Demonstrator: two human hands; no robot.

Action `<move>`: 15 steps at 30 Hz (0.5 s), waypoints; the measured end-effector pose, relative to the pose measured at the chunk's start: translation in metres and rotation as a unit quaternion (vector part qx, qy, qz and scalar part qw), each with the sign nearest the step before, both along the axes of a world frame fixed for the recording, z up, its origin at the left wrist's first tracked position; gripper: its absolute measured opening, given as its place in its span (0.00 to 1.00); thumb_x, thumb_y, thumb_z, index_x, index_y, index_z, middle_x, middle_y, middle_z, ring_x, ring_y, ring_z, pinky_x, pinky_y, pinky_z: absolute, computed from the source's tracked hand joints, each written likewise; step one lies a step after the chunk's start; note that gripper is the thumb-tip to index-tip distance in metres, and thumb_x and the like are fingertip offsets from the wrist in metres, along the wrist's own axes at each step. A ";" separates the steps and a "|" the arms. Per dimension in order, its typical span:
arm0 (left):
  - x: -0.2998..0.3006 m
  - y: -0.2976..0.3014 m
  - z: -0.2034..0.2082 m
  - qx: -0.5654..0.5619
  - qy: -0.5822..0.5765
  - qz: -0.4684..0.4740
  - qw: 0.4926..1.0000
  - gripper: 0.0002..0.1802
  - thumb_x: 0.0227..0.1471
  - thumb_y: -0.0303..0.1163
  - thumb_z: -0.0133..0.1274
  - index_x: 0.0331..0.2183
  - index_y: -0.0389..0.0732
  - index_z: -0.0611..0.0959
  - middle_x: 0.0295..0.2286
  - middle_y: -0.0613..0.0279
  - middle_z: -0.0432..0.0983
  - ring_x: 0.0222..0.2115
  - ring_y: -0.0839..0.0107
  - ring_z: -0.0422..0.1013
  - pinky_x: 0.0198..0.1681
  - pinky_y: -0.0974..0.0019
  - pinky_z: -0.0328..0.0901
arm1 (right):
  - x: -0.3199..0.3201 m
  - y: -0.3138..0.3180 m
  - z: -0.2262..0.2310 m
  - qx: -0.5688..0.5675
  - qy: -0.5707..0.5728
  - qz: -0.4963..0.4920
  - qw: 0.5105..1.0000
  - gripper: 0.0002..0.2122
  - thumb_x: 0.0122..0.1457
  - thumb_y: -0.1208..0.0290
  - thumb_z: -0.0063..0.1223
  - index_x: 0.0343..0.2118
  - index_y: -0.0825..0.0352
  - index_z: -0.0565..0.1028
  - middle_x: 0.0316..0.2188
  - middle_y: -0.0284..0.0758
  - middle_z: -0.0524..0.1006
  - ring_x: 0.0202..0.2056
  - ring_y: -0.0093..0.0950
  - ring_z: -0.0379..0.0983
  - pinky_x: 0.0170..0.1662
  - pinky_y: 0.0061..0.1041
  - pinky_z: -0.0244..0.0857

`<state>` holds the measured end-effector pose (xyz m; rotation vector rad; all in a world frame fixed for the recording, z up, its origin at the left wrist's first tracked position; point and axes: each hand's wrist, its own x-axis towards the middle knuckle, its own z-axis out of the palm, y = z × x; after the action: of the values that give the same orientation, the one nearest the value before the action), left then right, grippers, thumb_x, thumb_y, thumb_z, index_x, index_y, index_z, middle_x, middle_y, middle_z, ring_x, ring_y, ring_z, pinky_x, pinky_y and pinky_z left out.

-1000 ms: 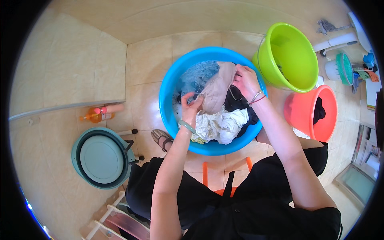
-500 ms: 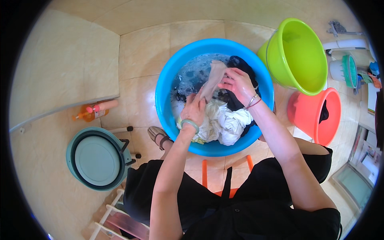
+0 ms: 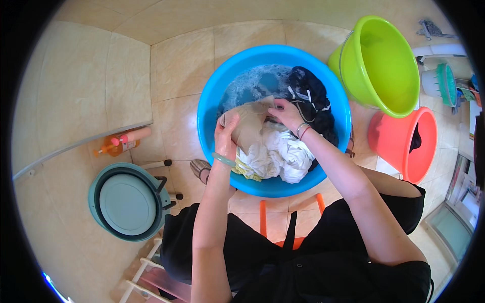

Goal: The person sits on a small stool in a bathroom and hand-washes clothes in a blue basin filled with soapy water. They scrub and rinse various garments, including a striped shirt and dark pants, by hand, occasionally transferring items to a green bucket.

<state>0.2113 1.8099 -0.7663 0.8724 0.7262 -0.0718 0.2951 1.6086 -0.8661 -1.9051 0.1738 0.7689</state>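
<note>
A beige cloth garment [image 3: 248,123] is spread between my two hands over a blue basin [image 3: 206,126]. My left hand [image 3: 227,130] grips its left edge, and my right hand [image 3: 287,114] pinches its upper right side. What kind of garment it is I cannot tell. Below it lie bunched white clothes [image 3: 288,156] with a pale yellow piece [image 3: 246,170] at the near left. Dark clothes [image 3: 310,88] with white strips fill the basin's right side. Soapy, bluish water [image 3: 247,83] shows at the far left.
A lime-green bucket [image 3: 359,65] stands far right, with a coral bucket [image 3: 376,139] nearer, holding something black. At left are a grey-green folding basin [image 3: 93,202] and orange and pink bottles [image 3: 118,145]. An orange stool [image 3: 263,217] stands under me.
The beige garment, narrow and bunched before, is now spread wide. My left hand has shifted left with its edge and my right hand has come lower and left. The view has shifted slightly.
</note>
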 end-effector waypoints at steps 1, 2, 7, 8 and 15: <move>-0.002 0.002 0.002 0.038 -0.001 -0.011 0.999 0.19 0.55 0.31 0.55 0.47 0.37 0.74 0.44 0.58 0.75 0.45 0.66 0.71 0.50 0.64 0.65 | -0.001 0.004 -0.001 -0.018 -0.001 0.011 1.000 0.28 0.52 0.56 0.60 0.51 0.71 0.71 0.44 0.44 0.77 0.44 0.30 0.75 0.49 0.28 0.67; -0.003 0.006 0.005 0.033 0.035 -0.008 0.999 0.20 0.54 0.27 0.55 0.50 0.37 0.74 0.46 0.56 0.74 0.46 0.63 0.71 0.49 0.61 0.66 | -0.004 0.008 -0.002 -0.038 -0.050 0.003 0.998 0.28 0.52 0.52 0.59 0.49 0.72 0.72 0.41 0.42 0.78 0.40 0.30 0.77 0.43 0.28 0.71; -0.005 0.010 0.024 -0.052 0.005 0.005 0.999 0.19 0.59 0.34 0.51 0.50 0.38 0.74 0.46 0.58 0.75 0.44 0.67 0.72 0.48 0.64 0.67 | 0.005 0.027 0.031 0.015 0.162 -0.076 0.984 0.29 0.53 0.45 0.56 0.42 0.73 0.73 0.32 0.44 0.77 0.28 0.32 0.79 0.29 0.28 0.74; -0.005 0.012 0.028 -0.068 0.001 0.008 0.998 0.19 0.60 0.36 0.51 0.50 0.38 0.74 0.46 0.58 0.75 0.44 0.68 0.72 0.48 0.64 0.67 | 0.007 0.033 0.045 0.046 0.246 -0.098 0.963 0.30 0.54 0.44 0.55 0.42 0.73 0.73 0.32 0.45 0.77 0.28 0.32 0.79 0.29 0.30 0.75; 0.003 0.002 0.041 -0.185 -0.026 -0.028 0.982 0.26 0.62 0.48 0.45 0.53 0.39 0.72 0.47 0.59 0.74 0.46 0.66 0.71 0.50 0.63 0.66 | -0.001 0.045 0.040 0.125 0.165 -0.081 0.975 0.37 0.55 0.39 0.51 0.55 0.69 0.65 0.42 0.37 0.74 0.36 0.26 0.75 0.35 0.29 0.72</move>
<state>0.2141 1.8118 -0.7250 0.5367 0.6144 -0.2268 0.2943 1.6535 -0.8265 -1.4970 0.4139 0.9445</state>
